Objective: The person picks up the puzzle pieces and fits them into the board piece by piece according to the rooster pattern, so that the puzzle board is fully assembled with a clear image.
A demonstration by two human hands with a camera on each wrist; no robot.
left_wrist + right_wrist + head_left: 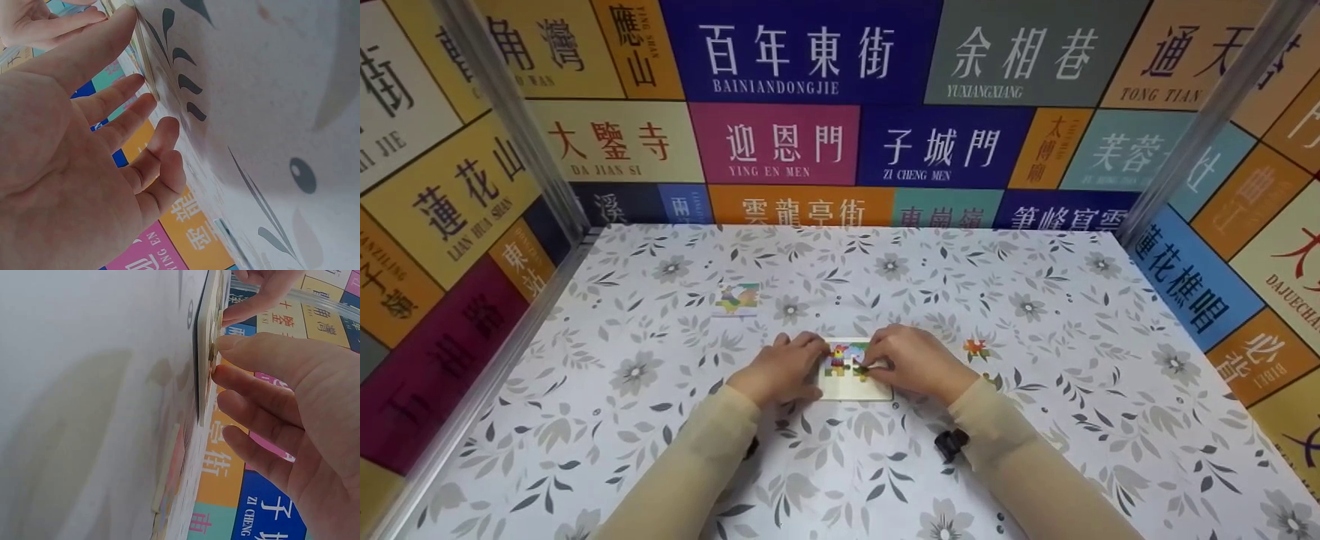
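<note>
A small jigsaw tray (851, 391) lies flat in front of me, its near strip bare and cream. Colourful joined pieces (837, 361) fill part of its far half. My left hand (781, 369) is at the tray's left side, thumb by the near corner, fingers by the far one; in the left wrist view the thumb and two fingers extend to its edge (147, 62). Over the tray's right part, my right hand (916, 361) pinches a puzzle piece (212, 353) between thumb and index finger, low against the tray. Those fingers partly cover the piece.
Red-orange loose pieces (976, 346) lie on the table right of my right hand, with another piece (991, 379) nearer its wrist. A colourful picture card (737, 298) lies back left. The floral tabletop (840, 480) meets sign-covered walls (802, 146) behind and at the sides.
</note>
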